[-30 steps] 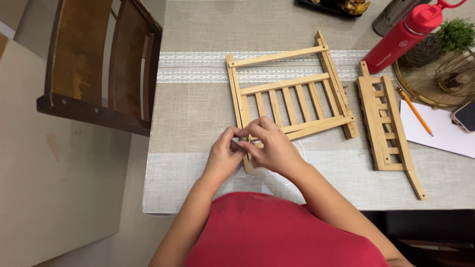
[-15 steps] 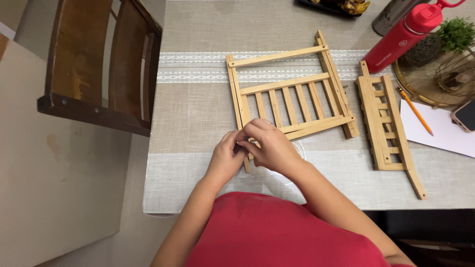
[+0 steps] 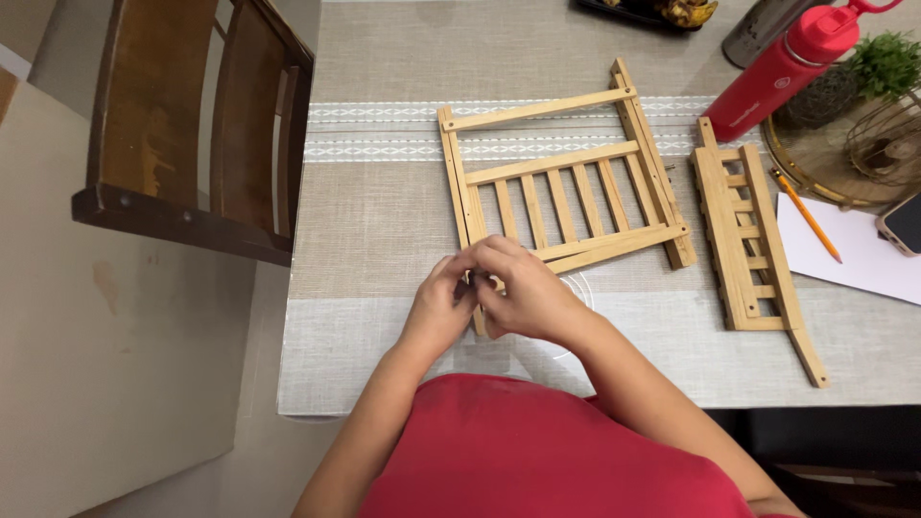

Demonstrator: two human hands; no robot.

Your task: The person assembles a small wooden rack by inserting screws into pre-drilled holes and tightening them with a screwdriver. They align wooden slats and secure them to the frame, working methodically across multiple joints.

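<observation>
Table (image 3: 384, 240) under beige woven cloth, pale patterned band running across the far half. Dark wooden chair (image 3: 192, 134) just beside the table's left edge. Slatted wooden frame (image 3: 561, 182) flat on the cloth at centre, long side rails, row of short slats between two crossbars. Second, narrower slatted piece (image 3: 748, 240) flat to its right, near but apart. Red bottle (image 3: 791, 72) lying at far right, beside a round tray (image 3: 815, 177) with a small green plant (image 3: 887, 62). White paper (image 3: 854, 254) with orange pencil (image 3: 808, 216) across it. Left hand (image 3: 439, 305) and right hand (image 3: 523, 288) together, fingertips pinched at the near end of the frame's left rail; anything small between them hidden.
</observation>
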